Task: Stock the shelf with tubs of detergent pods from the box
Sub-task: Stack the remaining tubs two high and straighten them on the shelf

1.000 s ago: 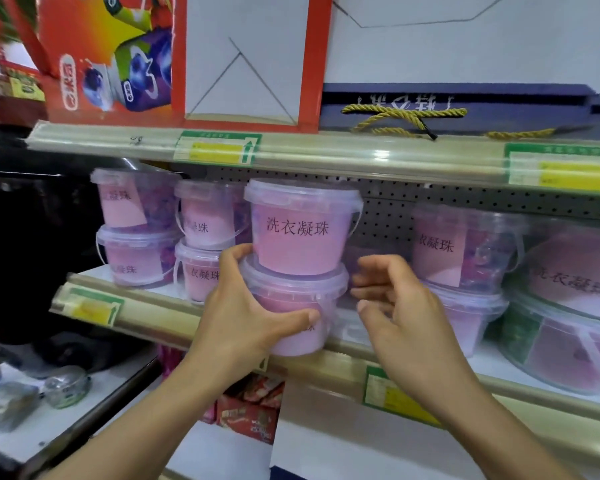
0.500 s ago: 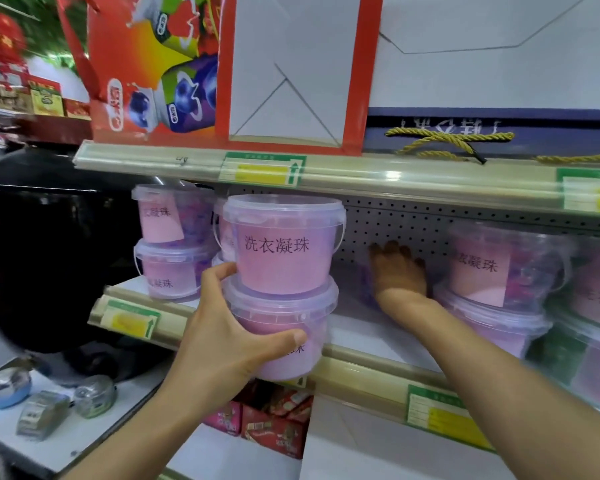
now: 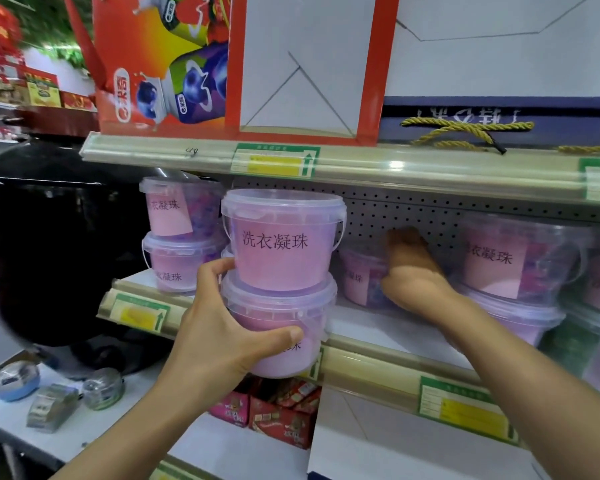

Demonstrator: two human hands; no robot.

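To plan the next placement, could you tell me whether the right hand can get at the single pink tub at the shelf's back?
Probably yes: the right hand is already beside that pink tub, nothing between them.

**Plastic, paper, card and metal around the shelf**

The tubs [image 3: 281, 244] are made of clear, smooth plastic with matt pink paper labels [image 3: 274, 242]. Behind the tubs, a matt perforated metal panel [image 3: 413, 213] is seen. Above them, a glossy plastic price strip [image 3: 395, 164] catches the light. Over that strip, a glossy printed card box [image 3: 167, 64] is stood, with a twisted yellow rope [image 3: 465, 131] beside it.
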